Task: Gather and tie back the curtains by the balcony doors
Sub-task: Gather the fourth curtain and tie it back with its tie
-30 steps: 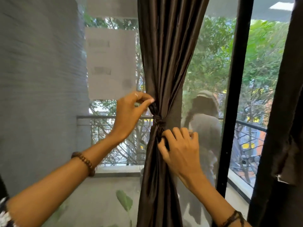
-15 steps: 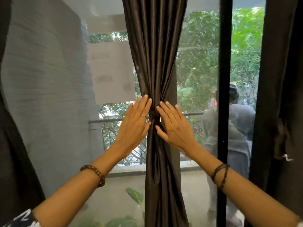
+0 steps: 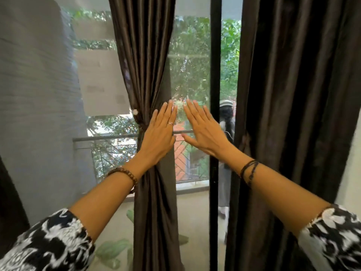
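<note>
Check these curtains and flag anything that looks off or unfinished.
The middle curtain is cinched by its tie and hangs neatly. The right curtain hangs loose, with no tie visible. Both the left hand and right hand are flat and open. Nothing looks torn or damaged.

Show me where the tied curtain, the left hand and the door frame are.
tied curtain (image 3: 154, 212), head view, on the folds below the tie.
left hand (image 3: 159, 133), head view, on the back of the hand.
door frame (image 3: 215, 65), head view, on the black upright bar.
</note>
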